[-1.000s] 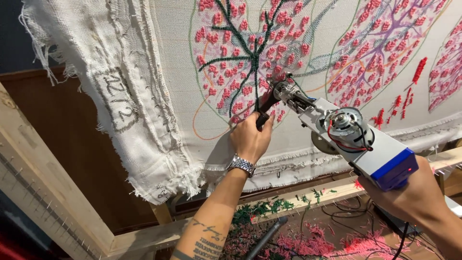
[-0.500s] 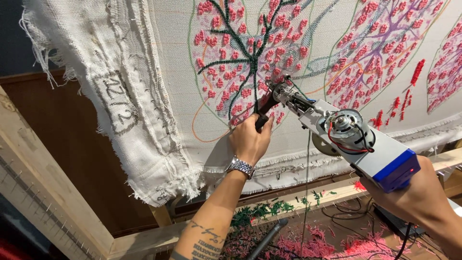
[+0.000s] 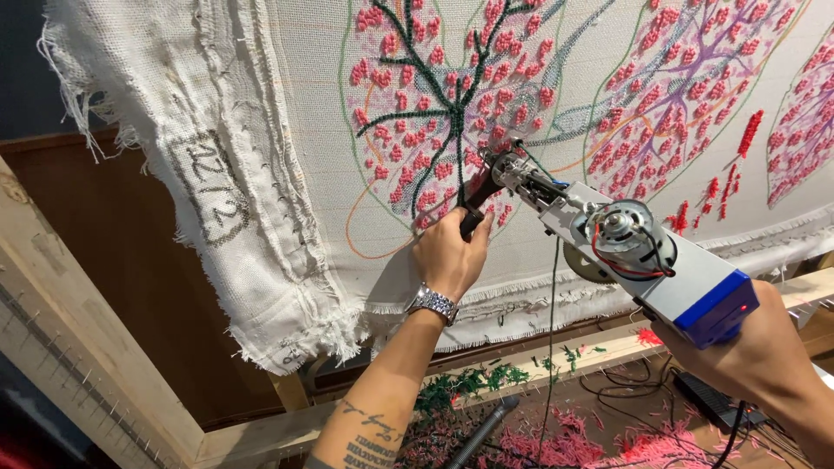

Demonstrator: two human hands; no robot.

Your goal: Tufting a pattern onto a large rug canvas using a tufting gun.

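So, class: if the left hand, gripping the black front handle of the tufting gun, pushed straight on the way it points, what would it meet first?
Most likely the stretched backing cloth. The left hand points up along the tufting gun toward the pink and green tufted motif, just ahead of the gun's tip; exact depth is unclear.

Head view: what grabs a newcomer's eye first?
The grey-and-blue tufting gun, centre right, its tip pressed against the stretched cloth. The left hand grips its black front handle; the right hand holds the rear. Behind the tip, a tufted leaf motif of pink dots and dark green veins; yarn scraps lie below.
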